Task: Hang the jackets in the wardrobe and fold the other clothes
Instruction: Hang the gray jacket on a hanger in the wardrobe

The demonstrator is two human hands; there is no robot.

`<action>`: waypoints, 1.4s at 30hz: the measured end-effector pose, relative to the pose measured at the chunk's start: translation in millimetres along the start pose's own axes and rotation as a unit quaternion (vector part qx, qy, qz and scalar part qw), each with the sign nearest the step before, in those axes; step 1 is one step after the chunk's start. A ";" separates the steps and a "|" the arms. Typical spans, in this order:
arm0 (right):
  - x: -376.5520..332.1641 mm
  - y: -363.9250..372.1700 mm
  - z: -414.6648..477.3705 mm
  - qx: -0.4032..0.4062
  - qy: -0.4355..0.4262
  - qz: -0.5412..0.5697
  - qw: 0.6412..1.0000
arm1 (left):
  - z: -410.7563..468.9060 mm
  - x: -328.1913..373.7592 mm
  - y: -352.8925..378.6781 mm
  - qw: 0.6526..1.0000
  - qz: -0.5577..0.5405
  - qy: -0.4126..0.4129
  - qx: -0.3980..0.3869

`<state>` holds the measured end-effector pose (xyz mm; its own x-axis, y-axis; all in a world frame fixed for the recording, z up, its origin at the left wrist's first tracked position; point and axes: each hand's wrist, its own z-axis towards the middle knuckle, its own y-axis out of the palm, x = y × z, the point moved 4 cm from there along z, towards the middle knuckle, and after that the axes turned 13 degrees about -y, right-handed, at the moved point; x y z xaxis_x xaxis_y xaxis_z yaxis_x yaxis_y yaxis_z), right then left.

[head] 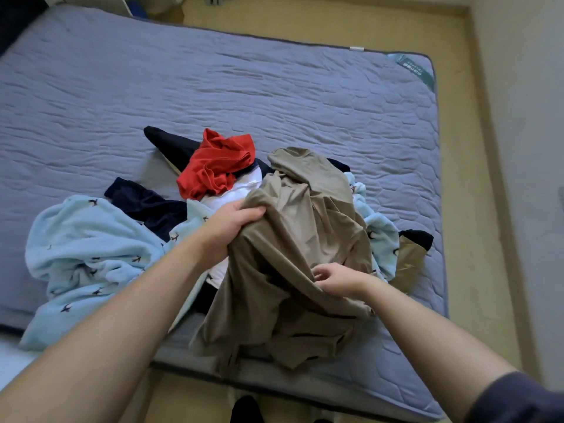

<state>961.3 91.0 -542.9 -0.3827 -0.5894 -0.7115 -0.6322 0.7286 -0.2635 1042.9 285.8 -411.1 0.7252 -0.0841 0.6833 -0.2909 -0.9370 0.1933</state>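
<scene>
A crumpled tan garment (293, 227) lies on top of a clothes pile near the front of the grey mattress (213, 87). My left hand (227, 230) grips a bunch of its fabric at the upper left. My right hand (338, 279) pinches a fold lower on its right side. Under and around it lie a light blue fleece piece with small dark prints (88, 257), a red garment (218, 163), dark navy clothes (146, 203) and a white item (241, 190), partly hidden.
The mattress lies on a tan floor (335, 25), with a pale wall (525, 102) along the right. A tan and black piece (412, 254) sticks out at the pile's right edge. Bare mattress stretches behind and left of the pile.
</scene>
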 end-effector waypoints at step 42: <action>-333.7 -88.8 -242.4 0.458 -0.199 0.079 0.863 | -299.6 215.0 -59.8 0.916 0.230 0.191 0.269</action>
<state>981.8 138.3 -124.1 -0.0391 -0.4230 -0.9053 0.2736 0.8668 -0.4169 1029.2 425.3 -64.8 0.3021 -0.4823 0.8223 -0.0867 -0.8729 -0.4802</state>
